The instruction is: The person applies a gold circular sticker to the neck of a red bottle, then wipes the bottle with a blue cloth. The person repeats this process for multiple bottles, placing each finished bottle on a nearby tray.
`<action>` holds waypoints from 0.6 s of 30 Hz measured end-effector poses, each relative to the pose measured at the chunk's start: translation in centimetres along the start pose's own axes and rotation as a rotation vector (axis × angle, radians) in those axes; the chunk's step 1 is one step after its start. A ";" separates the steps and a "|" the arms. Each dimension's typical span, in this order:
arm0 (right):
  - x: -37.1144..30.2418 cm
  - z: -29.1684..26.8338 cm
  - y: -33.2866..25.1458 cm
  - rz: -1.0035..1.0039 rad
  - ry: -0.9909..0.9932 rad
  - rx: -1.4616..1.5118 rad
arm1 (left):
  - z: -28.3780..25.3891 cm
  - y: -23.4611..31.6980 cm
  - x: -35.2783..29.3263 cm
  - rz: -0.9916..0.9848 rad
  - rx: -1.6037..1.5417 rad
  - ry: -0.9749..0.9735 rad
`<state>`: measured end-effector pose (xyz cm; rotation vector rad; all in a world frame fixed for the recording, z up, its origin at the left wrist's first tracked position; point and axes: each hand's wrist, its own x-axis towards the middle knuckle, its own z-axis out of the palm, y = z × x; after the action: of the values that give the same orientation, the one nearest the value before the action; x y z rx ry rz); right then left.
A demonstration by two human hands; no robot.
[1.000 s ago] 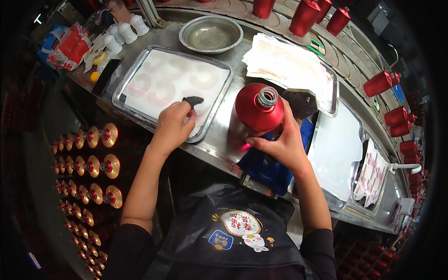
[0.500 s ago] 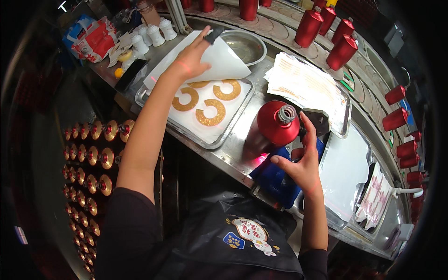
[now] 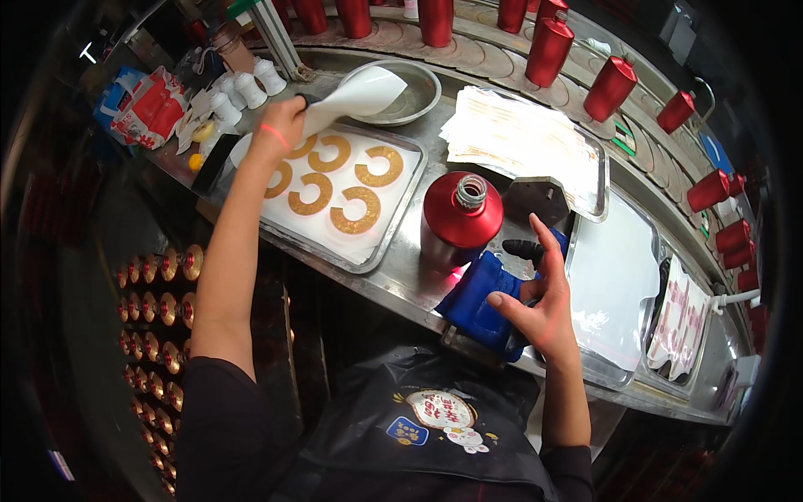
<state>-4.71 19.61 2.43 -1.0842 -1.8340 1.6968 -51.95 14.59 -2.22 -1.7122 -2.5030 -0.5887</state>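
My left hand (image 3: 281, 130) is closed on a curled white backing sheet (image 3: 368, 94), lifted above a metal tray (image 3: 423, 153). On white paper in that tray lie several gold C-shaped stickers (image 3: 355, 211). A shiny red bottle (image 3: 460, 219) with an uncapped clear threaded neck stands upright right of the tray, against a blue padded cradle (image 3: 478, 308). Over the right side of the cradle my right hand (image 3: 548, 314) is open, thumb and fingers spread, apart from the bottle. One of its fingers wears a black cover.
A metal bowl (image 3: 422, 105) sits behind the tray. Printed sheets (image 3: 519, 134) are stacked at the back right; a white-lined tray (image 3: 606, 293) lies further right. Red bottles (image 3: 550, 50) stand along the far conveyor. Racked gold-topped bottles (image 3: 171, 360) are low on the left.
My left hand has drawn the sheet left and back, uncovering more gold stickers. My right hand stays open by the cradle. The view has shifted somewhat, and bottles on the conveyor have changed place.
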 end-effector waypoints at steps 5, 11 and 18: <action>-2.5 -1.1 1.0 -0.009 0.090 -0.047 | -5.8 4.2 2.8 0.116 -0.017 0.143; -6.5 -6.1 5.3 -0.082 0.427 -0.380 | -9.2 17.0 4.0 0.263 -0.304 0.452; -13.9 -15.7 10.7 0.473 0.902 -1.019 | -6.4 35.1 5.1 0.873 -0.460 0.472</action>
<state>18.34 18.51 -2.41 -2.2982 -1.7869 0.1016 -23.17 27.95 14.78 -2.2044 -1.1818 -1.2933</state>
